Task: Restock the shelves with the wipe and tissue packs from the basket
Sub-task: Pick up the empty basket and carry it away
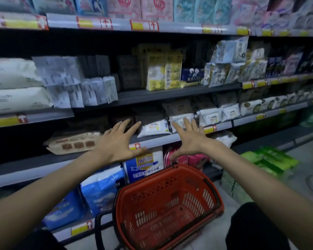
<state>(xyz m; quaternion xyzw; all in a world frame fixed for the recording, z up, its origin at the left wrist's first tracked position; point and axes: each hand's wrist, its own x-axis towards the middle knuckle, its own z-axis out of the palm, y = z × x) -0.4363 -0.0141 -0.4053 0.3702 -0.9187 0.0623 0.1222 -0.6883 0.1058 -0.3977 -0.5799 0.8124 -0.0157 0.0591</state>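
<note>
1. While both arms reach forward toward the shelving, the left grip [119,141] is spread wide with fingers straight and holds nothing. Its fingertips overlap dark packs at the shelf front; contact cannot be confirmed.
2. The right grip [190,139] is likewise spread, fingers straight and apart, holding nothing. Its fingertips overlap a white pack; whether they touch it cannot be told.
3. One white wipe pack [154,128] lies on the middle shelf [161,138] between the two grips, at the near edge, label facing outward.
4. Further white wipe packs [211,117] stand in a row to the right on the same shelf, with darker packs behind them.
5. A brown pack [72,142] lies flat on the shelf to the left of the left grip, apart from it.
6. The red basket [168,204] stands on the floor, near and below the grips; its slotted bottom is in plain view. A black handle [101,230] hangs at its left side.
7. Blue packs [101,190] fill the lower shelf left of the basket. Pink packs [197,158] sit just behind the basket's far rim.
8. Green packs [269,161] are stacked on the floor to the right.
9. Yellow packs [163,73] stand on the shelf above, with large white packs [16,87] at far left.
10. Red and yellow price tags [145,26] line the shelf edges; print is too blurred to read.
</note>
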